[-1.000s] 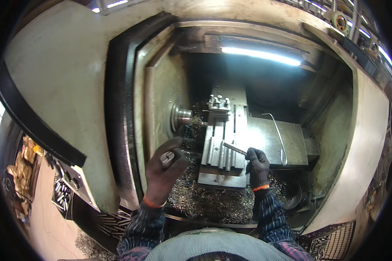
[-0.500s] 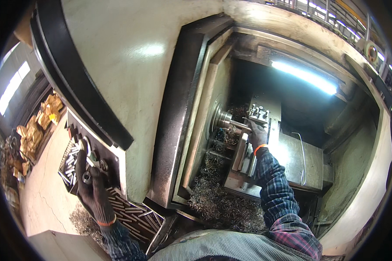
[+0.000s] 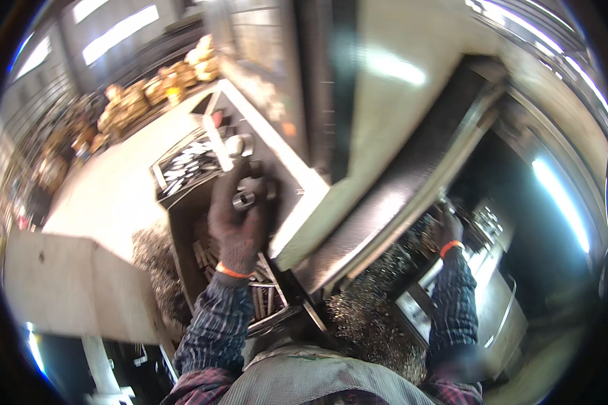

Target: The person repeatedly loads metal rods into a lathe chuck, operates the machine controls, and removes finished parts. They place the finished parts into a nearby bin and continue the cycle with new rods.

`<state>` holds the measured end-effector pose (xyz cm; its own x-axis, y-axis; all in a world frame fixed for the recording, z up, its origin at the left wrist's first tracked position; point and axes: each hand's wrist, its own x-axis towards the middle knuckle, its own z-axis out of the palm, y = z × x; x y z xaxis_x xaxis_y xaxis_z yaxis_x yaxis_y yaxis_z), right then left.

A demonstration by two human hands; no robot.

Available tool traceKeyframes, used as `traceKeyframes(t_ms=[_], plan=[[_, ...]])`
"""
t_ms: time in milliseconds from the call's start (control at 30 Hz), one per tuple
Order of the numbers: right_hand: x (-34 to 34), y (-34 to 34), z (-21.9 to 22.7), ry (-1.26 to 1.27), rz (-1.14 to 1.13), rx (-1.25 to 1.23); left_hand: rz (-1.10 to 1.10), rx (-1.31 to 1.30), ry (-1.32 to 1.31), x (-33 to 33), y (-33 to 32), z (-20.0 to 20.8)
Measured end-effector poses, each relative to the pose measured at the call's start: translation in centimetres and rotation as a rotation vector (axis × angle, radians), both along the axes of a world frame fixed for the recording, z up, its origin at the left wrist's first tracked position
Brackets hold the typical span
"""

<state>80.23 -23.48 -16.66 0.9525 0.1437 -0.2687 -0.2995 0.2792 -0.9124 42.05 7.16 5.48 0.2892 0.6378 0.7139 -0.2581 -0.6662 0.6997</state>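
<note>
My left hand (image 3: 238, 226), in a dark knitted glove, is closed at the dark side panel, blurred by motion. A round metal piece with a hole (image 3: 243, 198) shows between its thumb and fingers; its far part is hidden. Beyond the fingertips sits a tray of short bright metal rods (image 3: 186, 165). My right hand (image 3: 446, 226), gloved too, reaches inside the lathe, beside the tool post (image 3: 486, 223). Its fingers are smeared, and the door edge partly screens the chuck area, so what they touch is unclear.
A dark bin wall (image 3: 182, 233) encloses longer rods under my left wrist. Curly metal chips (image 3: 368, 320) heap below the lathe opening. The black-edged machine door (image 3: 398, 196) stands between my arms. A lit tube lamp (image 3: 559, 202) glows inside. Golden wrapped bundles (image 3: 125, 111) lie far left.
The view has swung left, so the trays and both hands appear farther right. My left hand still has the round metal piece between its fingers; my right hand remains by the tool post.
</note>
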Motion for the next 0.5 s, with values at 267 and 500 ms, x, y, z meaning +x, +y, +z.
traceKeyframes(t_ms=[267,500], plan=[[3.9,-2.2,-4.5,-0.665,0.188,-0.712,0.117,0.286,0.149,-1.9,-1.4,0.7],[6.5,-3.4,-5.2,-0.364,0.302,-0.329,-0.103,0.182,0.367,-4.3,-0.6,0.6]])
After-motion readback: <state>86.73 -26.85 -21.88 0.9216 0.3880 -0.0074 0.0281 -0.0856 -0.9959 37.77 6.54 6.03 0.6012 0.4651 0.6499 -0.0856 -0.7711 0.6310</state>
